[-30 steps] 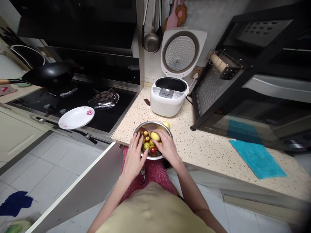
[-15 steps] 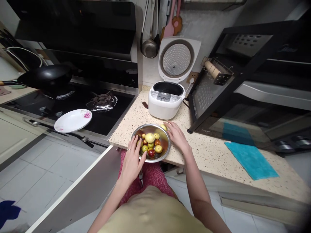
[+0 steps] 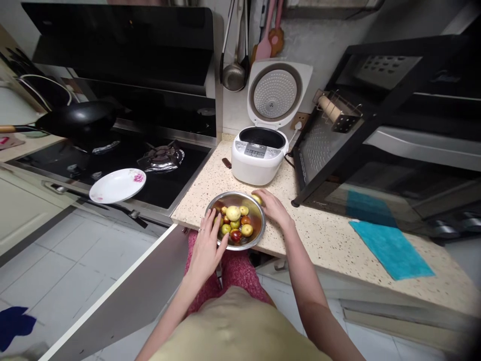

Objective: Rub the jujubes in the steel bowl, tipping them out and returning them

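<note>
Nearest the body, an open cabinet door (image 3: 124, 296) stands left of the legs. The left hand (image 3: 205, 245) lies over the left rim of a stainless-steel bowl (image 3: 258, 220), fingers spread and fingertips inside; it pinches nothing visible. The bowl, at the counter edge, contains red-and-green jujubes (image 3: 236, 235) and a larger pale-yellow fruit (image 3: 233, 213).

The right hand (image 3: 273, 208) is the nearer to a yellow-green fruit (image 3: 258, 199) located outside the bowl, just beyond its far right rim. This fruit lies at the fingertips, forward and left of the palm; fingers curl over it. Whether the pinch is closed cannot be told; its long axis is partly covered. The bowl's rim stands between it and the jujubes.

Beyond: a lid-up rice cooker (image 3: 257, 168) directly behind; oven (image 3: 338, 170) and turquoise cloth (image 3: 391, 250) to the right; floral plate (image 3: 118, 186) left.
</note>
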{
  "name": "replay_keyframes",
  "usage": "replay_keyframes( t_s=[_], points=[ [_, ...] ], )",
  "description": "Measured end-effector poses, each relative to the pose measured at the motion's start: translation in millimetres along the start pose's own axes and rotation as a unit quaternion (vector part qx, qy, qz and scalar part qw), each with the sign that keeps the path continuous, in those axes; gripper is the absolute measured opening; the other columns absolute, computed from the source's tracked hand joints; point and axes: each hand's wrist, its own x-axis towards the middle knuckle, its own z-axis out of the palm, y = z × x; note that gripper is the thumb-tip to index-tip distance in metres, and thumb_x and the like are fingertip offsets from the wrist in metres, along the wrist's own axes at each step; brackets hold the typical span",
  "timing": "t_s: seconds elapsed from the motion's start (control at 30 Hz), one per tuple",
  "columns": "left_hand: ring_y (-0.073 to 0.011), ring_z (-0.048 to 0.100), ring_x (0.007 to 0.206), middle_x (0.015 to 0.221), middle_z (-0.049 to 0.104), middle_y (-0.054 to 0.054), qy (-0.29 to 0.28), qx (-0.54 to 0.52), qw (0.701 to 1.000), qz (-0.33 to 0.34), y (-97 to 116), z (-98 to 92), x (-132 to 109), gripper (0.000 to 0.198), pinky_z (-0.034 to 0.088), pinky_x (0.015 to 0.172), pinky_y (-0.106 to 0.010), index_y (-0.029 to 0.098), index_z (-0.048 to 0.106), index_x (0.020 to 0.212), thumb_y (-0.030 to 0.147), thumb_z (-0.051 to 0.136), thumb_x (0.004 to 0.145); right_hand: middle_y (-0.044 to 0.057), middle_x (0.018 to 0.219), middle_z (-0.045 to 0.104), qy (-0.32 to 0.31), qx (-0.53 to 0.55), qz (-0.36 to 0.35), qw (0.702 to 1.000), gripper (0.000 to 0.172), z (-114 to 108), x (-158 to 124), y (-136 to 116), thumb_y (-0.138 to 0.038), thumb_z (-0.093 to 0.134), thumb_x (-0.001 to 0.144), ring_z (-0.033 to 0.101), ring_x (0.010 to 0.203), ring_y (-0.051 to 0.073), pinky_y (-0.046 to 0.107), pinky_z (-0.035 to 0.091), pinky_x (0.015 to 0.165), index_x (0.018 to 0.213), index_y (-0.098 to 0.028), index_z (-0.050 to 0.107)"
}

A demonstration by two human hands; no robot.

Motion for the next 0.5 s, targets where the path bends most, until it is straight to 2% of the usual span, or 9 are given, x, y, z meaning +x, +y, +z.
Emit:
replay_keyframes(
  t_s=[0.17,0.3,0.4,0.5],
  points=[
    [-0.0321,0.026,0.16,0.169,0.034,-0.016,0.008,-0.006,1.0,0.0,-0.4,1.7,0.2,0.061,0.031,0.127,-0.061,0.023,0.027,0.164,0.037,0.046,0.108,0.013,0.129,0.064,0.083,-0.056,0.034,0.994,0.043,-12.6,-16.0,-9.3,-0.013,0.057,0.09,0.062,0.12,0.033,0.046,0.053,0.1,0.131,-0.023,0.06],
    [-0.032,0.027,0.16,0.168,0.035,-0.017,0.01,-0.001,1.0,0.006,-0.1,1.2,0.2,0.061,0.032,0.127,-0.062,0.023,0.026,0.164,0.036,0.046,0.108,0.012,0.133,0.062,0.131,-0.02,0.031,0.991,0.041,-22.5,-34.4,-36.9,-0.02,0.057,0.094,0.062,0.122,0.033,0.048,0.053,0.103,0.134,-0.024,0.058],
    [-0.0319,0.026,0.16,0.168,0.034,-0.018,0.005,0.005,1.0,0.008,0.8,-0.6,0.4,0.06,0.032,0.127,-0.061,0.022,0.027,0.164,0.035,0.046,0.108,0.01,0.133,0.063,0.131,0.043,0.016,0.99,0.04,-22.8,-49.3,-61.3,-0.027,0.062,0.095,0.063,0.123,0.032,0.048,0.053,0.105,0.135,-0.027,0.058],
    [-0.032,0.026,0.16,0.168,0.034,-0.018,-0.002,0.005,1.0,0.004,1.3,-1.6,0.8,0.06,0.031,0.127,-0.061,0.021,0.027,0.163,0.034,0.046,0.108,0.009,0.134,0.065,0.094,0.088,0.005,0.992,0.041,-16.6,-61.3,-79.4,-0.029,0.064,0.095,0.064,0.123,0.031,0.049,0.054,0.106,0.136,-0.029,0.059]
  ],
)
